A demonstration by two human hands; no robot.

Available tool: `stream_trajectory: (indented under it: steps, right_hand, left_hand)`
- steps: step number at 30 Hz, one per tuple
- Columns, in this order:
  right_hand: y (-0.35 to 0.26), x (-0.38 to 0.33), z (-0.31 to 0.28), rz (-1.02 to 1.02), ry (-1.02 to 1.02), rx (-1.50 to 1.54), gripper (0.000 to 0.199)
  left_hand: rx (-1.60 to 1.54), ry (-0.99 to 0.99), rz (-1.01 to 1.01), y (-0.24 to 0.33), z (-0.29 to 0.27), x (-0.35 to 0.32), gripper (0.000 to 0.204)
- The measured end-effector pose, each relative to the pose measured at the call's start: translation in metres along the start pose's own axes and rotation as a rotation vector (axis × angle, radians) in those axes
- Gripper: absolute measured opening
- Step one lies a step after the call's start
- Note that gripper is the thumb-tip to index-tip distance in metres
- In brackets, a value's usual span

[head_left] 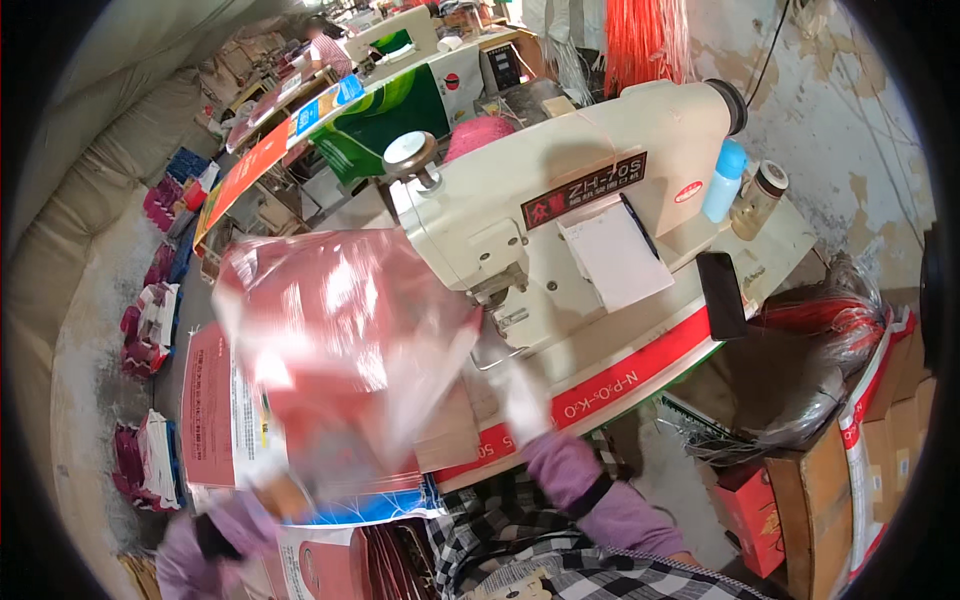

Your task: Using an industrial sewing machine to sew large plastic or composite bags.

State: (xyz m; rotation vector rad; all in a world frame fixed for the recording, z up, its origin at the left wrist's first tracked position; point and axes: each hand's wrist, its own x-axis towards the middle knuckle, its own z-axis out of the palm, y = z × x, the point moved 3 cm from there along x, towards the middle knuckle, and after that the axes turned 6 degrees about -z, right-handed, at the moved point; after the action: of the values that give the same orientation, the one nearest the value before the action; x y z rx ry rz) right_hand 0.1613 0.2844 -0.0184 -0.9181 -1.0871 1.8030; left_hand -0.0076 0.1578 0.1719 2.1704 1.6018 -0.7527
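A shiny red plastic bag (320, 300), partly smeared by motion, spreads left of the sewing machine's needle area. Its right edge reaches close to the presser foot (497, 285) of the cream industrial sewing machine (580, 150). My right hand (520, 395), in a white glove, is at the bag's right side below the needle; its fingers are blurred. Down at the lower left, my left hand (283, 497) is blurred too, near the bag's lower edge. Beneath the bag lies a stack of red and white printed sacks (215, 410) with a blue lower border.
A white notepad (615, 255) with a pen, a black phone (720, 295), a blue bottle (725, 180) and a glass jar (758, 200) rest on the machine bed. Folded sacks (145, 465) line the left floor. Cardboard boxes (805, 510) stand at right. Another person (328, 50) is far back.
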Motion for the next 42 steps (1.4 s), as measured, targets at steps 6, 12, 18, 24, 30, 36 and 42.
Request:
stream_trajectory:
  steps: [6,12,18,24,30,36,42]
  right_hand:
    - [0.048,-0.105,0.039,-0.099,-0.748,-0.387,0.036]
    - [-0.043,-0.055,-0.019,0.034,-0.23,0.332,0.048]
    - [-0.061,-0.042,-0.006,-0.066,-0.329,-0.918,0.095]
    - [-0.046,-0.07,-0.01,-0.058,-0.465,-1.144,0.062]
    - [0.136,0.035,-0.019,-0.074,-0.146,-0.749,0.018]
    - [0.041,0.061,0.067,-0.21,-0.179,-1.048,0.018]
    - [-0.04,0.02,0.003,-0.187,-0.257,-1.318,0.043]
  left_hand:
    - [-1.679,-0.286,-0.431,0.107,0.033,-0.005,0.025]
    - [-1.14,-0.166,-0.166,0.123,-0.017,0.037,0.025]
    - [-0.259,0.162,0.338,0.166,-0.027,0.063,0.015]
    - [0.009,-0.354,0.393,0.166,-0.061,0.067,0.013]
    - [0.117,-0.77,0.336,0.108,-0.146,0.086,0.015]
    - [-0.509,-0.557,0.307,0.118,-0.1,0.09,0.031]
    - [-0.152,-0.308,0.07,0.103,-0.121,0.056,0.038]
